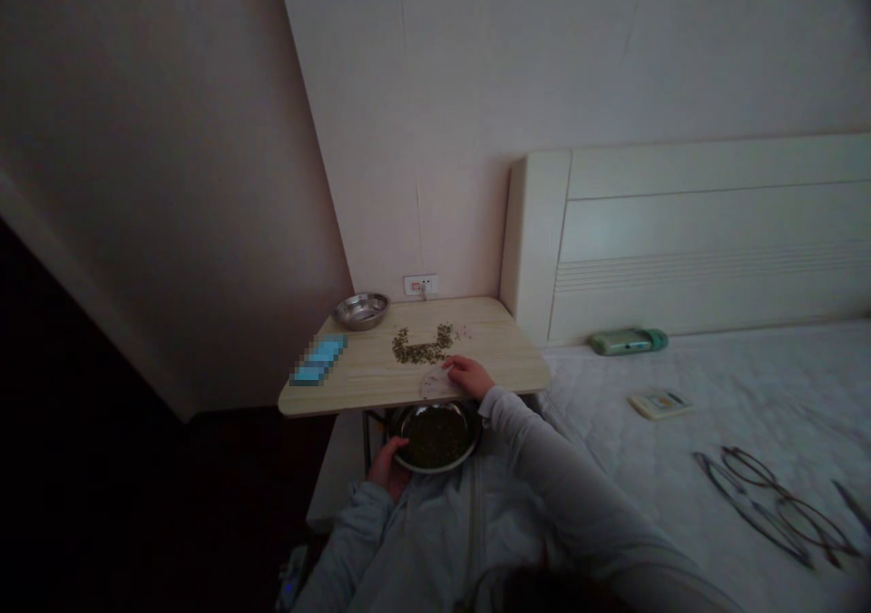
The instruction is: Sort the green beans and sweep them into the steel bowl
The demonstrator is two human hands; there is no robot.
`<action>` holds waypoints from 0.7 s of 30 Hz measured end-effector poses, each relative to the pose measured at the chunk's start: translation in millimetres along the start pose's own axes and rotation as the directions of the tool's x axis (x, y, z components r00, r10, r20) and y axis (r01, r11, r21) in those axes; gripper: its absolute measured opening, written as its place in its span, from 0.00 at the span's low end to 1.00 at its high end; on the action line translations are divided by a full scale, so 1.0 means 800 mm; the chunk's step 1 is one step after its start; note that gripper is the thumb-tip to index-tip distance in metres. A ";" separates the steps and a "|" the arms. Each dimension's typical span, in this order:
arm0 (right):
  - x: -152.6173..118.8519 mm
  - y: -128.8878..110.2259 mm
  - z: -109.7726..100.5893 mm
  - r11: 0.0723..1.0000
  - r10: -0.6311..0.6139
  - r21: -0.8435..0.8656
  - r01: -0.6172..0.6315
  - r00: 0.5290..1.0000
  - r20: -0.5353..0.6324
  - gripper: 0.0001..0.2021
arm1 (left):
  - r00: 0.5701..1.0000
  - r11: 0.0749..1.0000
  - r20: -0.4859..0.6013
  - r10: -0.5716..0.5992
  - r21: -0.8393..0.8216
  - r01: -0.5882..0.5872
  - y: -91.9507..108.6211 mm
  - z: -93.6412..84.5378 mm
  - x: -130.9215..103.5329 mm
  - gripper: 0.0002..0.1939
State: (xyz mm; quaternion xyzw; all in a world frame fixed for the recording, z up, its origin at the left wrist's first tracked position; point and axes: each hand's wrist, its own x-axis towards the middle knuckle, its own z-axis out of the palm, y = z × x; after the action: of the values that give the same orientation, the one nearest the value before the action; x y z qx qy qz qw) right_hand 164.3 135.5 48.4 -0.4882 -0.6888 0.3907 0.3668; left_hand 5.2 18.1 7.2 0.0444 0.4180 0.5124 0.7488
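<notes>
My left hand grips the left rim of a round metal bowl just below the table's front edge. Dark green-brown grains fill much of its bottom. Over the table's front edge, my right hand has its fingers closed at a thin, pale, translucent round piece that lies low against the tabletop; small dark specks show on it. Beyond my fingers, more small greenish grains are spread in a rough U shape on the light wooden table. Their exact kind is too small to tell.
A second metal bowl stands at the table's back left, with a blurred-out blue object in front. The bed on the right holds a green bottle, a pale device and glasses. A socket is behind.
</notes>
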 end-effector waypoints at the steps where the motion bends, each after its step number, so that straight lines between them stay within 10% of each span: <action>1: 0.000 0.000 0.000 1.000 0.003 0.004 -0.003 1.000 0.000 0.12 | 1.000 1.000 -0.014 0.000 -0.002 0.000 0.000 0.001 -0.001 0.16; 21: 0.002 0.000 -0.003 0.997 0.014 0.081 -0.007 0.996 -0.090 0.11 | 1.000 1.000 -0.014 -0.009 0.015 0.009 0.002 0.002 -0.002 0.16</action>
State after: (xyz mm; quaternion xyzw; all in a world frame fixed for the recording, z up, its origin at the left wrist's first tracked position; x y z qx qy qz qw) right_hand 165.9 137.8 49.7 -0.4938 -0.6526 0.3977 0.4149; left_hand 4.7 18.2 9.9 0.0447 0.4274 0.5061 0.7478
